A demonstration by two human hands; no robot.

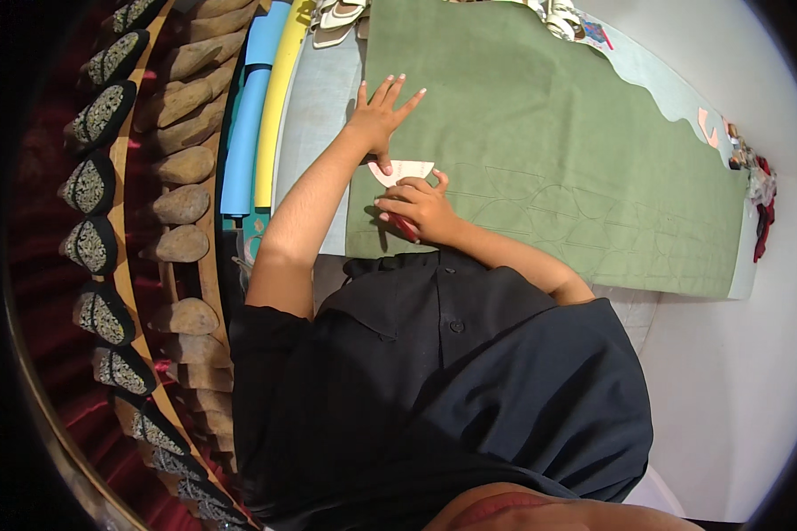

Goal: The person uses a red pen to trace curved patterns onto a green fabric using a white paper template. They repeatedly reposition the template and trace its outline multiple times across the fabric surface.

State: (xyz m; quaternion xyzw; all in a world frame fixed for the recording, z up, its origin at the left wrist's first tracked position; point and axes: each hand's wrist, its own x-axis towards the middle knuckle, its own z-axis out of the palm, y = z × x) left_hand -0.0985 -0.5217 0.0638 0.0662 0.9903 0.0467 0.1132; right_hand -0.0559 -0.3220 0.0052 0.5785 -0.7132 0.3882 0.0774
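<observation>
A green sheet (505,97), like leather or coated fabric, covers most of the table in front of me. My left hand (381,124) lies on its left part with fingers spread, the thumb pressing on a small white curved pattern piece (421,168). Just below the piece, my right hand (425,211) is closed around a slim red pen-like tool (405,227). Its tip is hidden by the fingers, and whether it touches the sheet I cannot tell. Thin curved outlines (558,203) run across the sheet's near part, right of my right hand.
Blue rolls (246,142) and a yellow roll (279,106) stand left of the sheet. Further left are racks of wooden shoe lasts (181,203) and black decorated shoe uppers (88,243). White sandals (336,18) sit at the far edge. A pink cutout (707,128) lies far right.
</observation>
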